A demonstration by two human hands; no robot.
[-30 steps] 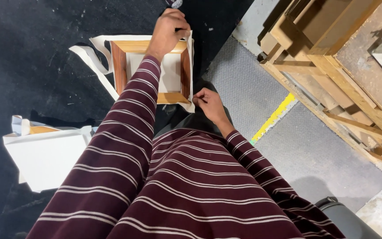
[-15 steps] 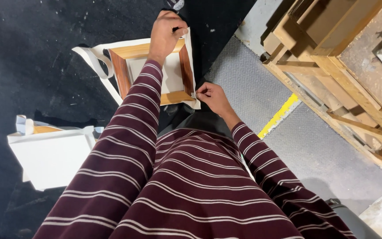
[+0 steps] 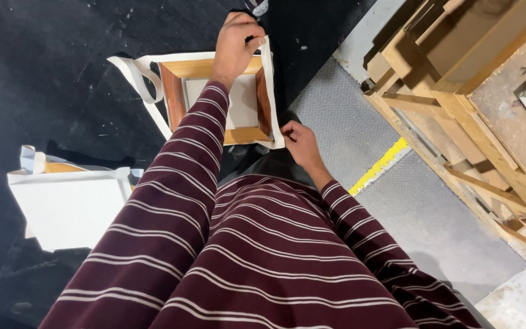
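**Black work surface, 1 frame in hand, timber stacked to your right**

Black, dusty sheeting (image 3: 50, 73) covers the surface ahead of you and to your left, flecked with pale specks and scuffs. To the right of it lies grey textured flooring (image 3: 421, 213), crossed by 1 short yellow line (image 3: 380, 166) running diagonally. Beyond that line, at the right edge of the view, raw timber frames and slats (image 3: 458, 91) are stacked at angles against one another; the wood is unfinished and pale.

The small wooden stretcher frame (image 3: 217, 103) sits on the black surface directly in front of you, back side up, with white canvas (image 3: 238, 103) showing inside it and canvas flaps folded out along its edges. A loose strip curls away at its left corner (image 3: 138, 76).

Your left hand (image 3: 237, 44) is closed around the far edge of the frame, fingers curled over the canvas flap there. Your right hand (image 3: 299, 143) pinches the canvas at the near right corner, fingers narrow and drawn together on the fabric.

A second canvas (image 3: 71, 207), white face up, lies on the black surface well apart to your left, its folded corners visible at the top edge. Both your sleeves are maroon with thin white stripes.
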